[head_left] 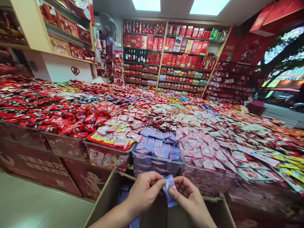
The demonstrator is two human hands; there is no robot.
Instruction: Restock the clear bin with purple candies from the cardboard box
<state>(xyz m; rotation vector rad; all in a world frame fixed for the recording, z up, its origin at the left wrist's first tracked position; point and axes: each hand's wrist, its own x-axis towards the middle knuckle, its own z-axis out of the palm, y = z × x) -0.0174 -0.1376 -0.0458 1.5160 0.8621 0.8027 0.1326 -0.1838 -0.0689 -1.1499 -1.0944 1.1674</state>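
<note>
Between my two hands is a small purple candy packet [169, 193], held over an open cardboard box [104, 194]. My left hand [146, 189] pinches its upper left edge between thumb and fingers. On its right side, the thumb of my right hand [187, 194] presses across the front, with the fingers curled behind. Just beyond my hands stands a clear plastic bin [156, 160] filled with matching purple packets [154, 145]. More purple packets [123, 196] lie inside the box at its left, partly hidden by my left forearm.
A bin of pink packets [201, 148] adjoins on the right, a bin of yellow and white packets [116, 134] on the left. Red packets [73, 118] heap farther left. Behind the wide candy display rise shelves [163, 53] of boxes and bottles. Pale floor [42, 202] lies at lower left.
</note>
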